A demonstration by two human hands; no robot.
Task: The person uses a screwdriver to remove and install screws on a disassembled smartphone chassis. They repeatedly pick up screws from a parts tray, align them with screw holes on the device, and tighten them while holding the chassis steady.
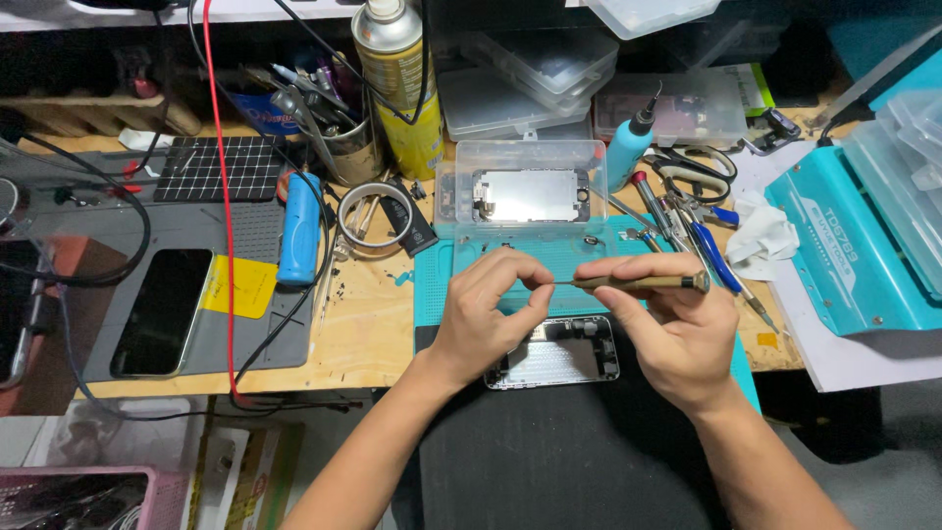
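Both hands meet above the teal mat (442, 285) at bench centre. Right hand (667, 329) pinches a brown-handled screwdriver (643, 283) between thumb and fingers, held level, handle end to the right, thin shaft pointing left. Left hand (486, 309) is curled, thumb and forefinger pinched on the shaft tip; whether a screw sits between them, cannot tell, too small. Just under the hands an opened phone (559, 351) lies flat with internals up, partly hidden by the left hand, resting across the near edge of the mat and a dark pad (549, 442). Behind the hands, on the far part of the mat, a clear plastic tray (520, 191) holds a silvery screen plate (532, 195). Right of the tray: a blue squeeze bottle (628, 149) with a black nozzle, scissors (692, 169), several loose drivers and tweezers (706, 250), a crumpled white wipe (763, 236). Far right a teal machine (844, 245), well apart from the hands. Left of the mat: tape roll (375, 216), blue cylinder (300, 228), spray can (397, 83), metal cup of tools (339, 137). Far left a grey mat (260, 334) carries a dark phone (162, 312) face up and a yellow note (238, 287); a red wire (222, 196) runs down across it. Clear stacked boxes (535, 79) at the back.
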